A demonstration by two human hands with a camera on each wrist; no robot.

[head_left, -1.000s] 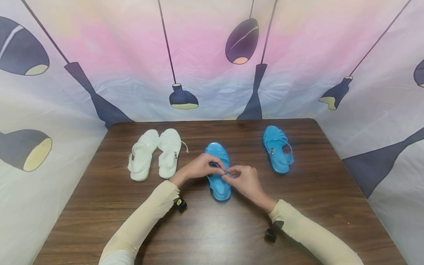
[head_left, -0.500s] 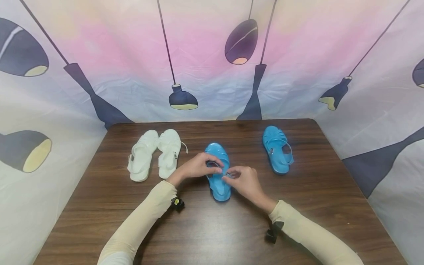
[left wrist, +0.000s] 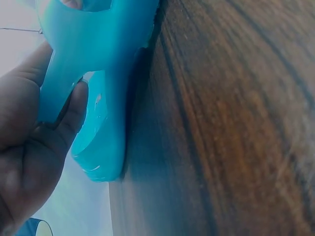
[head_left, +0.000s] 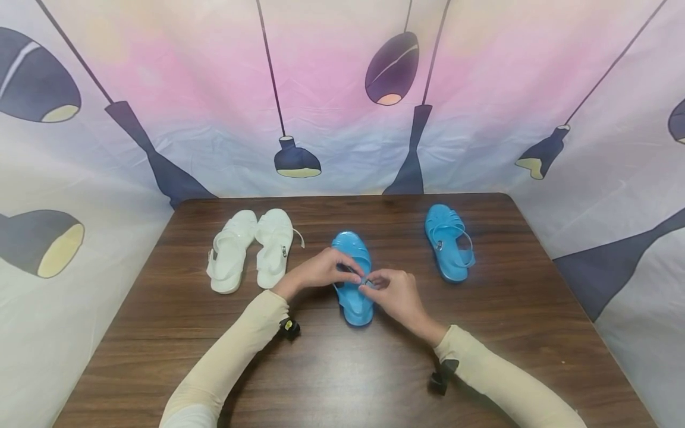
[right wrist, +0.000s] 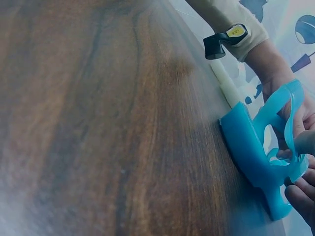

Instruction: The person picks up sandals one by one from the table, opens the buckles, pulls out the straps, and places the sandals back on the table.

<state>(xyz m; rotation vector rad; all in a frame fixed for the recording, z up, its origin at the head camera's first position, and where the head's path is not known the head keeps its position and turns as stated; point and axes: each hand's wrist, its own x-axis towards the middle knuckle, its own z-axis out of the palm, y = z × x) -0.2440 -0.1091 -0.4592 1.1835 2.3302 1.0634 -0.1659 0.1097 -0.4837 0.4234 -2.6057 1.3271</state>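
Note:
A blue jelly sandal (head_left: 357,309) lies on the table, toe pointing away, between my two hands. My left hand (head_left: 321,268) comes over its left side, thumb and forefinger pinching the ankle strap (right wrist: 297,105) near the buckle. From the right, my right hand (head_left: 397,292) pinches the sandal's side at the buckle end of that strap. The fingertips of both hands meet there and hide most of the buckle. In the right wrist view the strap arches above the heel of the sole. The left wrist view has the sandal's side (left wrist: 93,39) close up beside the thumb.
Another blue sandal (head_left: 453,270) stands at the back right, its strap looped. Two white sandals (head_left: 227,279) sit side by side at the back left, the right one with a loose strap end. A patterned cloth (head_left: 342,77) hangs behind the wooden table (head_left: 353,380).
Half a second ago the left fingertips had drawn slightly left, away from the right ones. Now they are back together at the buckle. The right hand and sandal have hardly moved.

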